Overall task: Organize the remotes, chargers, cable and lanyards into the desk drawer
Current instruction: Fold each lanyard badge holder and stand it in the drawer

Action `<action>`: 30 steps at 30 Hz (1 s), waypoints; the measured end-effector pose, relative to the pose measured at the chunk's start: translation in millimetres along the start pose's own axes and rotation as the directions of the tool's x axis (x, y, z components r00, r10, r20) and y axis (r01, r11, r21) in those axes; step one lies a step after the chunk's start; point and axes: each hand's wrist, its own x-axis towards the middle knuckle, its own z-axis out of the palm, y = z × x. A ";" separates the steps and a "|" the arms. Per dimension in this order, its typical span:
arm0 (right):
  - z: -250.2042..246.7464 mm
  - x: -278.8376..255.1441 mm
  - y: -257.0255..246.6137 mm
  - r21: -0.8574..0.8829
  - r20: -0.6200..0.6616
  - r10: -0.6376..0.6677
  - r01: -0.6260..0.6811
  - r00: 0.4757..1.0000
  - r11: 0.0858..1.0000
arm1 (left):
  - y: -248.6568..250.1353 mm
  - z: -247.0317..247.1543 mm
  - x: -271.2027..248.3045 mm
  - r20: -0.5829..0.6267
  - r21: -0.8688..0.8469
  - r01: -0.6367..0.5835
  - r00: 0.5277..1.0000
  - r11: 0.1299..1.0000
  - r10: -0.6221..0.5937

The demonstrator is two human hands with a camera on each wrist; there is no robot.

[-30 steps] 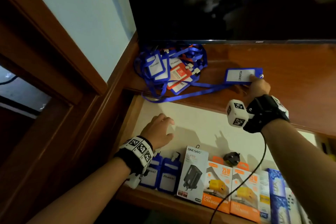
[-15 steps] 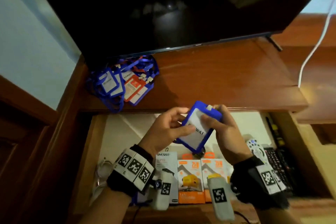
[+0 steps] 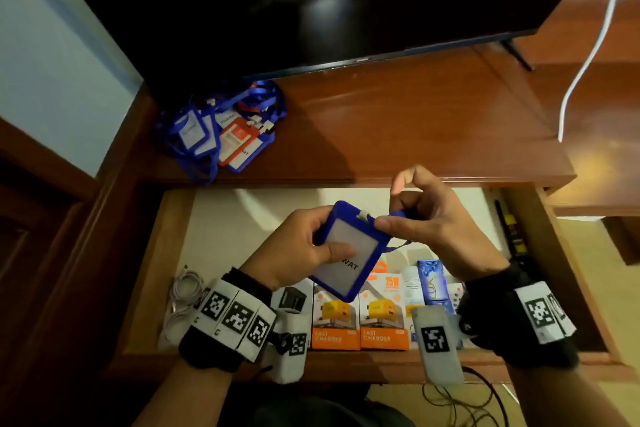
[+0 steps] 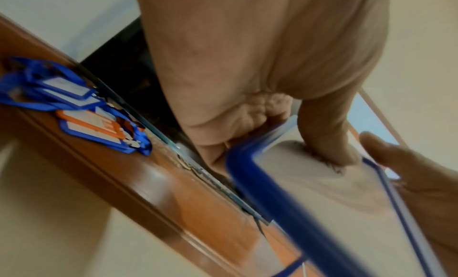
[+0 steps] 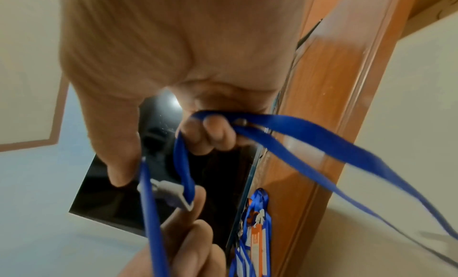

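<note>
1. 2 hands are working together just above the open drawer (image 3: 173,253): the left hand (image 3: 294,253) is gripping the blue badge holder (image 3: 349,253) by its left edge, thumb lying across the white card face, fingers curled behind it.

2. the right hand (image 3: 436,229) is pinching at the top of the holder beside the white clip (image 3: 363,216), and in the right wrist view its curled fingers are gathering the blue strap (image 5: 310,136), which is looping round them and trailing away in 2 bands.

3. this is looking like the lanyard step: 1 lanyard is being bundled in the air before it goes down. the next move is calling for winding the loose strap up against the holder so nothing is dangling, then lowering it into a free patch of the drawer floor.

4. below the hands, along the near side of the drawer, charger boxes (image 3: 360,319) are standing in a row, with a white cable (image 3: 183,302) coiled at the left; dark remotes (image 3: 512,236) are lying along the right wall, partly hidden by the right wrist.

5. farther off, on the desk top (image 3: 415,121), a heap of lanyards (image 3: 221,128) is waiting near the left corner, blue and orange holders tangled in their straps, well apart from the hands.

6. behind that, a dark screen (image 3: 311,3) is standing, and a white cord (image 3: 588,55) is hanging at the far right.
</note>
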 end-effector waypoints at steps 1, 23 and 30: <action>-0.2 -0.2 3.2 -0.002 0.002 0.012 -0.012 1.000 1.000 | -2.1 2.2 -3.5 -0.023 0.018 0.009 1.000 1.000 -0.008; 128.6 16.0 12.3 -0.072 -0.200 -0.060 0.047 0.978 0.996 | 5.2 -54.7 -22.7 -0.429 -0.496 -0.181 0.901 0.849 -0.059; 137.7 24.5 15.3 -0.245 -0.258 -0.063 -0.002 0.964 0.969 | -4.5 -57.9 -27.2 -0.311 -0.679 -0.158 0.946 0.717 -0.086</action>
